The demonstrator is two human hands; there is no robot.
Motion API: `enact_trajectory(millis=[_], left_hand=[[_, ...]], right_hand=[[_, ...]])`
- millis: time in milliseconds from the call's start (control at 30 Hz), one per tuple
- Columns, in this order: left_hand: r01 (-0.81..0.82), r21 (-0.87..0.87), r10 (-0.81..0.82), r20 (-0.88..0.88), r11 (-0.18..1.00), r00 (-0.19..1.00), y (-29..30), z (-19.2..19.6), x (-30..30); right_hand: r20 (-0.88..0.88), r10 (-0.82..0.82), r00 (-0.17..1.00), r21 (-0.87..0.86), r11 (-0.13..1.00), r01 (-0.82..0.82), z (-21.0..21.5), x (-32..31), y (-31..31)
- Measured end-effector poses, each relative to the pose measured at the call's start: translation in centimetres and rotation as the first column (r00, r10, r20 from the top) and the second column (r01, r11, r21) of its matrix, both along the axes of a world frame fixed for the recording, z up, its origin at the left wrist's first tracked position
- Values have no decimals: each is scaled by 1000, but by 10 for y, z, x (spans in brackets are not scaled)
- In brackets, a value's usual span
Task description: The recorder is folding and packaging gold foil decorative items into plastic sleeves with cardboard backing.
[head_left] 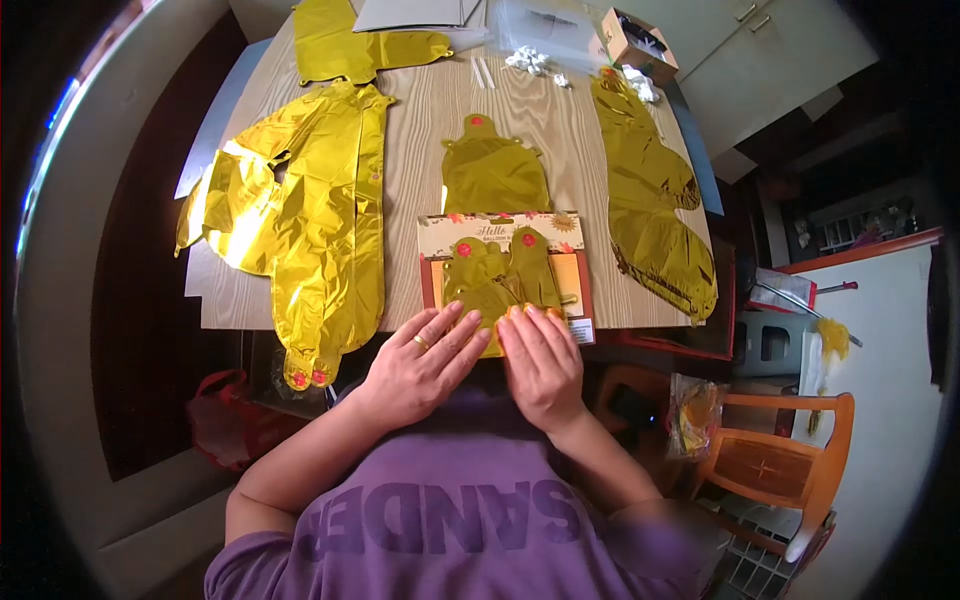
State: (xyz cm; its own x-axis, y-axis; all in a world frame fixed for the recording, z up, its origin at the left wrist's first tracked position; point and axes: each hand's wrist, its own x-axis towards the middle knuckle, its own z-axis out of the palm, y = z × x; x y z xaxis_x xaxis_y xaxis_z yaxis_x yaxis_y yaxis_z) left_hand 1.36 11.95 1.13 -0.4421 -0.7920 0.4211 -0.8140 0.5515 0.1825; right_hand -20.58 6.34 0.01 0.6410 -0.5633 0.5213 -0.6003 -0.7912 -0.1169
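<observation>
My left hand [425,355] lies flat with the fingers spread slightly and nearly straight, a ring on one, its fingertips pressing on the near edge of the folded gold foil balloons [500,275]. My right hand [542,358] is flat too, fingers close together, tips on the same near edge just beside the left; neither hand grips anything. The balloons lie on an orange backing card [575,275] at the near edge of the wooden table [420,130]. I judge the foil very light, thin, slick and easily creased or torn, so I would pinch it at a flat seam edge, not the valve tabs. Beyond the card lies another flat gold balloon [492,170]; left of the card lies a large gold balloon [300,220], right of it a long one [650,200].
</observation>
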Motion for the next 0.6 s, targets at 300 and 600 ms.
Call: enact_trajectory(millis=[300, 600], left_hand=[[-143, -179, 39, -486, 973, 873, -25, 39, -14], [28, -155, -36, -52, 987, 998, -29, -1, -29]], right_hand=[[759, -641, 113, 634, 690, -349, 43, 4, -19], [515, -851, -105, 419, 356, -835, 15, 26, 1]])
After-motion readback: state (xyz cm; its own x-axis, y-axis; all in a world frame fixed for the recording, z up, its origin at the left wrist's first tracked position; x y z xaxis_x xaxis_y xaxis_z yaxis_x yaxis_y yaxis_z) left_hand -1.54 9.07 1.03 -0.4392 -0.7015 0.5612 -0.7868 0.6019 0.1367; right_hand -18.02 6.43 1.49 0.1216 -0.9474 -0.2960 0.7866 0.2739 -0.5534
